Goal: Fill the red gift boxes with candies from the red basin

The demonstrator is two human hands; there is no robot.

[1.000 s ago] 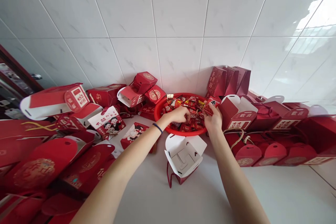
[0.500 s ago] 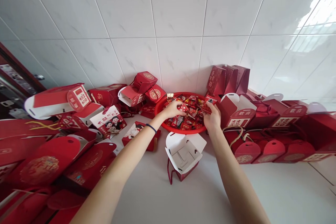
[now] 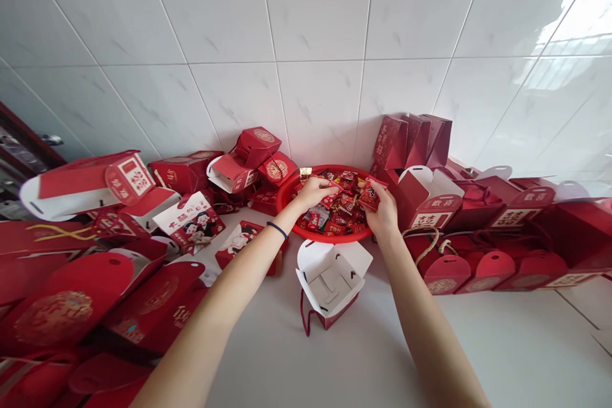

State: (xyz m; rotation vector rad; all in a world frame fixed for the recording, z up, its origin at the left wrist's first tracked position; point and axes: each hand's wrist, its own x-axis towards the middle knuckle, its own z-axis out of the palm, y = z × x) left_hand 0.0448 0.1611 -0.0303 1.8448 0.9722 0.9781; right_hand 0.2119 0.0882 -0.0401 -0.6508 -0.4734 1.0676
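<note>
A red plastic basin (image 3: pixel 319 238) full of small wrapped candies (image 3: pixel 335 220) stands against the wall. My left hand (image 3: pixel 313 194) reaches over the basin from the left, its fingers pinched on a red candy with white dots (image 3: pixel 329 199). At the basin's right side, my right hand (image 3: pixel 384 211) is closed on a red wrapped candy packet (image 3: pixel 369 195). In front of the basin sits an open gift box (image 3: pixel 335 280), white inside and dark red outside. Its flaps are spread, no candy shows in it, and a dark red cord hangs at its left.
Many red gift boxes (image 3: pixel 71 306) are heaped on the left. More boxes (image 3: pixel 488 271) stand in rows on the right, some with rope handles, and tall narrow ones (image 3: pixel 414 143) lean by the wall. A tiled wall (image 3: pixel 320 95) closes off the back.
The view has shifted slightly to the right. My right hand has turned a little inward with its candy packet. My left hand stays over the candies, and the open box has not moved.
</note>
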